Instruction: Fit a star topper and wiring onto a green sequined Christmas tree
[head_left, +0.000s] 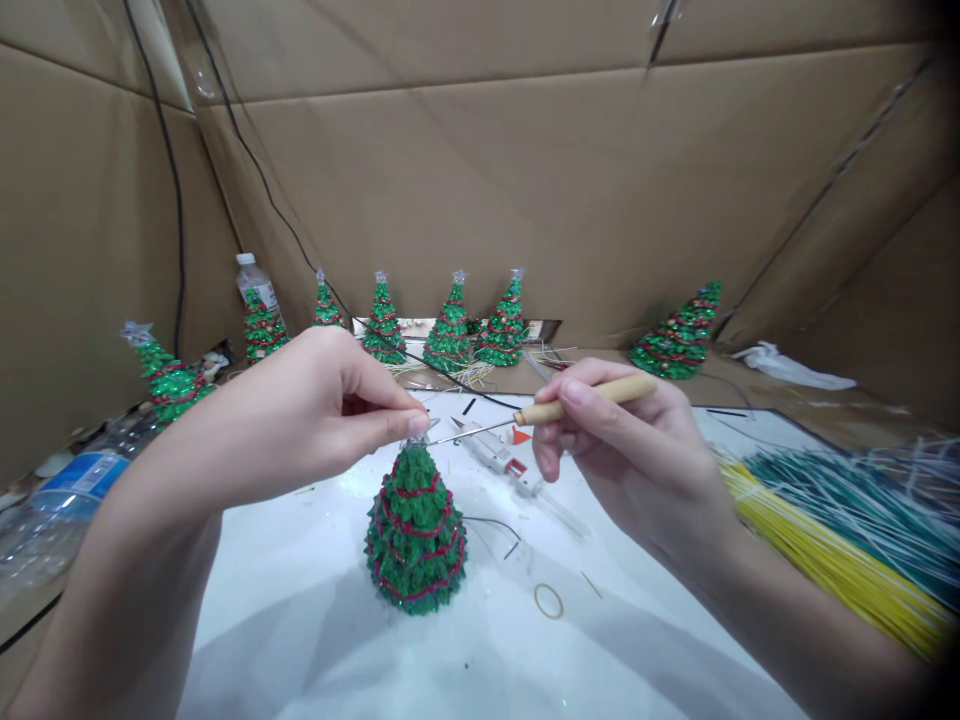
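Observation:
A small green Christmas tree point(416, 535) with red garland stands upright on the white board point(300, 640). At its tip sits a clear star point(417, 430), partly hidden by fingers. My left hand point(330, 405) is closed in a pinch on that star. In my right hand point(622, 430) is an awl point(592, 400) with a wooden handle, held nearly level. Its thin metal shaft points left, and the tip is beside the star's base; whether it touches cannot be made out.
A white glue gun point(506, 462) lies behind the tree. Several finished trees point(450, 335) line the cardboard wall. Plastic bottles point(67, 500) are at left, bundled yellow strips point(832, 560) and teal strips point(847, 500) at right. A rubber band point(548, 601) lies in front.

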